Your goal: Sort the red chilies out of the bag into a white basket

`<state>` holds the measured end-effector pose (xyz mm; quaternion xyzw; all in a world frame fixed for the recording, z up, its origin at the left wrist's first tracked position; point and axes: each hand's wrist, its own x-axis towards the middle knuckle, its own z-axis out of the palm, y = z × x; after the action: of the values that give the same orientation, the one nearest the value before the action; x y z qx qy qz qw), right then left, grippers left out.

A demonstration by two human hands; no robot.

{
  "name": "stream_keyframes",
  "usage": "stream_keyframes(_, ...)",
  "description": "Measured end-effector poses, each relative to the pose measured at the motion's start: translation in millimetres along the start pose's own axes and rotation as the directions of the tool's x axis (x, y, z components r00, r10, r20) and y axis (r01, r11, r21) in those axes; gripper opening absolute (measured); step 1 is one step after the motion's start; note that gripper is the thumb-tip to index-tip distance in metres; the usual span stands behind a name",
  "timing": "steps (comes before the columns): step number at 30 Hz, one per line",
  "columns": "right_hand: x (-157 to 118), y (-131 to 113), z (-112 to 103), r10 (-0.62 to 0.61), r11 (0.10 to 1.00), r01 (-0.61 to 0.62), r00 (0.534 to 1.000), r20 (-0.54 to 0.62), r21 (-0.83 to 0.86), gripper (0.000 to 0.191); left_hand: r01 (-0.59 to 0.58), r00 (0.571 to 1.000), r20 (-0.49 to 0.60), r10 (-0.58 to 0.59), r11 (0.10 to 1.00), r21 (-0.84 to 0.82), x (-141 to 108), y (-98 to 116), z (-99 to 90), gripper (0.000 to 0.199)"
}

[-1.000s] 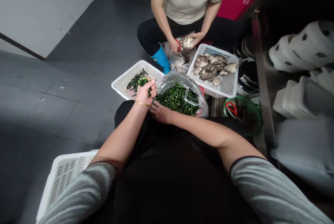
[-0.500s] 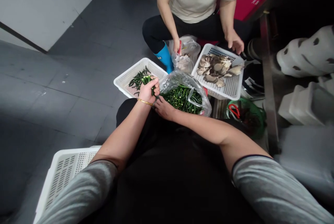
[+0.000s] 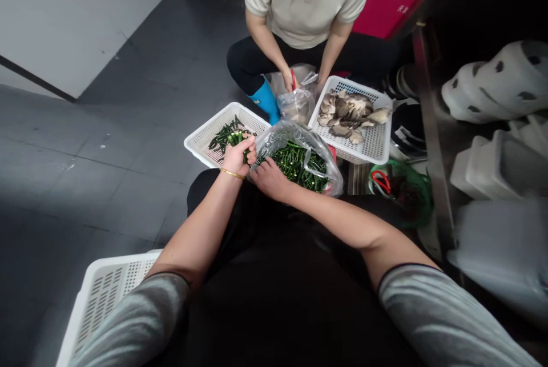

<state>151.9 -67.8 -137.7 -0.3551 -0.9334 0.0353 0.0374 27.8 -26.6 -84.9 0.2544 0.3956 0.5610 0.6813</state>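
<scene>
In the head view, my left hand (image 3: 238,157) is closed around a bunch of thin green vegetable stalks (image 3: 235,138), their pale cut ends pointing up. It is held at the near edge of a white perforated basket (image 3: 197,140), where more dark green stalks lie. Just to the right, my right hand (image 3: 271,180) has its fingers bent at the near left side of a clear plastic bag (image 3: 280,132). Whatever those fingers pinch is hidden. Loose green stalks (image 3: 299,162) fill the bag.
Opposite me sits a person (image 3: 306,19), both hands at another plastic bag (image 3: 297,105). A white basket of mushrooms (image 3: 347,113) stands on the right. Red-handled scissors (image 3: 381,181) lie by a green mesh bag (image 3: 413,201). White containers (image 3: 483,161) line the right; another basket (image 3: 107,293) is at lower left.
My right hand has shifted slightly up to the bag's edge, its fingers now bent. The left still grips the bunch. The other person's hand has moved from above the mushroom basket to their bag.
</scene>
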Motion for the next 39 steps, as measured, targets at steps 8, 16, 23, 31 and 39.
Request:
stream_keyframes(8, -58.8, 53.6, -24.7, 0.620, 0.665, -0.277, 0.722, -0.307, 0.693, 0.021, 0.043, 0.999, -0.038, -0.036, 0.978, 0.206, -6.7, -20.8, 14.1, 0.041)
stream_keyframes(16, -88.1, 40.0, -65.2, 0.453, 0.794, -0.319, 0.878, -0.154, 0.517, 0.012, 0.084, 0.942, 0.040, -0.334, 0.348, 0.934, -6.8, -35.5, 4.7, 0.023)
stream_keyframes(23, -94.3, 80.3, -55.4, 0.434, 0.578, -0.569, 0.821, 0.370, 0.585, 0.034, -0.153, 0.918, -0.008, -0.395, -0.374, 0.915, -13.0, 10.1, -27.6, 0.024)
stream_keyframes(31, -104.2, 158.1, -58.1, 0.807, 0.534, -0.809, 0.574, 0.139, 0.244, 0.058, -0.349, 0.888, 0.196, -0.415, -0.333, 0.876, -15.0, 5.5, 27.7, 0.054)
stream_keyframes(39, -118.7, 121.2, -90.7, 0.767, 0.628, -0.474, 0.507, -0.392, 0.617, 0.027, -0.185, 0.928, 0.166, -0.333, -0.023, 0.983, -30.4, -7.1, 33.8, 0.025)
